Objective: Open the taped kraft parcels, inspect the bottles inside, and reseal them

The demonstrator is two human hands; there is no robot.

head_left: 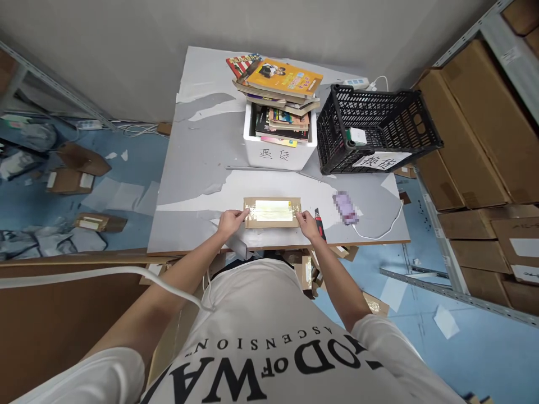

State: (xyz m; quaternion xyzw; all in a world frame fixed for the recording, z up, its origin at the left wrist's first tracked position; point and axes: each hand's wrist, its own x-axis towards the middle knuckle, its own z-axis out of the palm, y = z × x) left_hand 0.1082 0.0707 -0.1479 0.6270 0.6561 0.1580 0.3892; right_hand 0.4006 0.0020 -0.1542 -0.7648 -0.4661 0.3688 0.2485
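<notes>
A small brown cardboard box [273, 224] with a white label and shiny tape lies at the front of the table, its long side towards me. My left hand [231, 221] is closed on its left end, thumb on the top edge. At the other end, my right hand [308, 223] grips the box in the same way. Just right of that hand lies a red and black utility knife [320, 225]. Further right is a purple phone [345, 207], blurred out, with a white cable attached.
Behind the box stands a white foam bin [275, 154] heaped with books [290, 78]. A black plastic crate [379, 101] holding a small white box is beside it. Shelves of cartons [475, 123] rise on the right. Cardboard and paper litter the blue floor [126, 151].
</notes>
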